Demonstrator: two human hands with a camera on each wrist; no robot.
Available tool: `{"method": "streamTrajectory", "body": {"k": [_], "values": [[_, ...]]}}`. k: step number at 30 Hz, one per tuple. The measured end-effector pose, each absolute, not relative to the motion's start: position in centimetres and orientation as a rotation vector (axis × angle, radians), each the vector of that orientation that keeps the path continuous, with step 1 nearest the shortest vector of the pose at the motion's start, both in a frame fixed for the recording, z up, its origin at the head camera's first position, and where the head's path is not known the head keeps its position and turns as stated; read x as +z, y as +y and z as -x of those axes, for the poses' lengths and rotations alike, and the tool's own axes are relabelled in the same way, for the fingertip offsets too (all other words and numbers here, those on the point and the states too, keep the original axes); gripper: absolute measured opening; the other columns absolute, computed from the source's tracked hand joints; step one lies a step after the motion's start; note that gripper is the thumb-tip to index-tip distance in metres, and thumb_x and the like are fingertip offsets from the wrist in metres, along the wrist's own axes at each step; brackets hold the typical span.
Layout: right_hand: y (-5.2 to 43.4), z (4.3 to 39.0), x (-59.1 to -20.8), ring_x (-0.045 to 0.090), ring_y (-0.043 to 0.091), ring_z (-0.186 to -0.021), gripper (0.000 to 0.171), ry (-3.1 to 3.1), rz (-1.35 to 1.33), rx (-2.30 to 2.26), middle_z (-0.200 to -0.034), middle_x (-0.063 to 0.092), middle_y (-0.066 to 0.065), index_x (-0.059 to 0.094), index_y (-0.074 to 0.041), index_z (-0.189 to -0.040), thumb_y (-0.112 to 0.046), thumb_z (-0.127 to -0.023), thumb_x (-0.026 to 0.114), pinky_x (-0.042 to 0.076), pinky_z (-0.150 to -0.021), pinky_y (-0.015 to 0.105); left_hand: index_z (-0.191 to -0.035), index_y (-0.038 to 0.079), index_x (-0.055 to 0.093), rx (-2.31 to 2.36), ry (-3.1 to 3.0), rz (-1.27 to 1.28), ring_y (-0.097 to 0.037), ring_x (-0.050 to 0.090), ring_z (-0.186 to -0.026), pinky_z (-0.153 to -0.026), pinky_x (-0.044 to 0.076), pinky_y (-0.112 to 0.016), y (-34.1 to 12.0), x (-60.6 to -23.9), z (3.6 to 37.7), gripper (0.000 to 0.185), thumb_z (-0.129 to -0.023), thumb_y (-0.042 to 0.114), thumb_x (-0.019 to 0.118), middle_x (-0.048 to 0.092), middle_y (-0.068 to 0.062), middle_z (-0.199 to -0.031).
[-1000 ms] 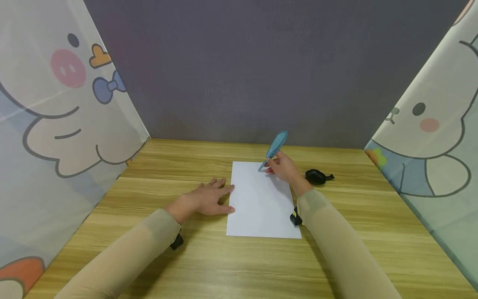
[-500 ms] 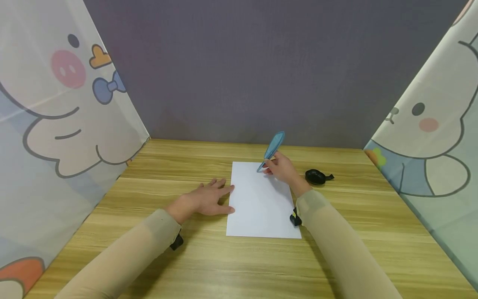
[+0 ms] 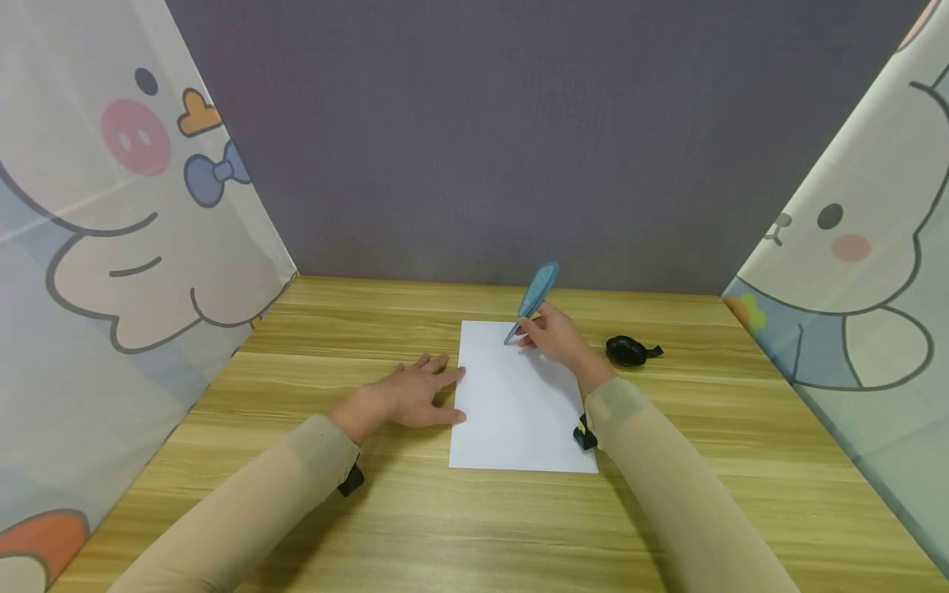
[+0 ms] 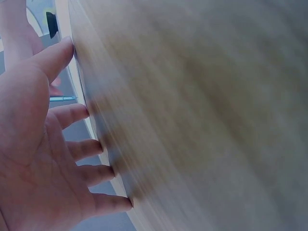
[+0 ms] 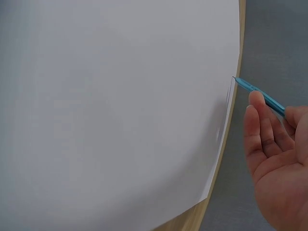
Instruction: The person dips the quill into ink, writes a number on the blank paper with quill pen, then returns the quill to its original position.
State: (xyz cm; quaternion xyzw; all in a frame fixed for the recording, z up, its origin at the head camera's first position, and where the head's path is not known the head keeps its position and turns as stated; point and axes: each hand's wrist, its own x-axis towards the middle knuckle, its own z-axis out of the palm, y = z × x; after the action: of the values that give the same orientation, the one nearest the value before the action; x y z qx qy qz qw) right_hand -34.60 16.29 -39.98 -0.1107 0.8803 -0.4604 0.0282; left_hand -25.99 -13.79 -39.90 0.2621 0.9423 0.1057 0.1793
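Near: left hand (image 3: 413, 395), fingers spread wide, thumb and pointer on the left edge of the white paper (image 3: 519, 412) | Farther: right hand (image 3: 554, 336) pinches the blue feather pen (image 3: 538, 288), tip on the paper's far part | Best way: paper pressed flat, pen pushed softly.

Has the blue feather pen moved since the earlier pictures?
Yes. In the head view, the blue feather pen has moved left and its tip slightly closer to the person, judged against the white paper, which stayed put.
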Motion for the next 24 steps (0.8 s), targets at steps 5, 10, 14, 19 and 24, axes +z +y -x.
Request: {"method": "streamTrajectory", "body": {"k": [5, 10, 14, 19, 24], "values": [[15.99, 34.51, -39.93, 0.080, 0.030, -0.100, 0.023, 2.711, 0.335, -1.421, -0.119, 0.081, 0.022, 0.059, -0.005, -0.130, -0.025, -0.117, 0.056, 0.066, -0.091, 0.044, -0.176, 0.025, 0.029, 0.308, 2.660, -0.741, -0.050, 0.009, -0.170, -0.130, 0.017, -0.079, -13.79, -39.84, 25.99, 0.089, -0.105, 0.069, 0.059, 0.014, -0.018, -0.185], [15.96, 34.52, -40.00, 0.081, 0.028, -0.098, 0.023, 2.693, 0.342, -1.445, -0.119, 0.081, 0.022, 0.059, -0.005, -0.130, -0.023, -0.117, 0.056, 0.066, -0.092, 0.044, -0.176, 0.025, 0.030, 0.308, 2.661, -0.741, -0.049, 0.009, -0.170, -0.130, 0.017, -0.079, -13.72, -39.81, 26.00, 0.089, -0.105, 0.069, 0.059, 0.014, -0.018, -0.185], [16.00, 34.49, -40.10, 0.081, 0.027, -0.097, 0.023, 2.697, 0.348, -1.442, -0.118, 0.081, 0.023, 0.059, -0.004, -0.130, -0.023, -0.117, 0.056, 0.066, -0.091, 0.042, -0.176, 0.025, 0.029, 0.304, 2.661, -0.740, -0.049, 0.009, -0.171, -0.130, 0.017, -0.079, -13.73, -39.80, 26.04, 0.089, -0.105, 0.069, 0.059, 0.014, -0.017, -0.185], [15.94, 34.39, -40.06, 0.080, 0.028, -0.097, 0.024, 2.704, 0.358, -1.435, -0.118, 0.081, 0.022, 0.059, -0.005, -0.130, -0.024, -0.116, 0.057, 0.066, -0.090, 0.042, -0.176, 0.026, 0.029, 0.303, 2.662, -0.737, -0.049, 0.009, -0.170, -0.130, 0.017, -0.079, -13.77, -39.88, 26.09, 0.089, -0.105, 0.070, 0.058, 0.013, -0.017, -0.185], [15.80, 34.31, -40.02, 0.080, 0.029, -0.097, 0.024, 2.715, 0.380, -1.417, -0.119, 0.081, 0.021, 0.059, -0.005, -0.130, -0.025, -0.116, 0.057, 0.066, -0.090, 0.042, -0.176, 0.026, 0.030, 0.300, 2.666, -0.734, -0.049, 0.010, -0.171, -0.130, 0.018, -0.079, -13.79, -39.98, 26.13, 0.089, -0.105, 0.070, 0.058, 0.014, -0.017, -0.185]]}}
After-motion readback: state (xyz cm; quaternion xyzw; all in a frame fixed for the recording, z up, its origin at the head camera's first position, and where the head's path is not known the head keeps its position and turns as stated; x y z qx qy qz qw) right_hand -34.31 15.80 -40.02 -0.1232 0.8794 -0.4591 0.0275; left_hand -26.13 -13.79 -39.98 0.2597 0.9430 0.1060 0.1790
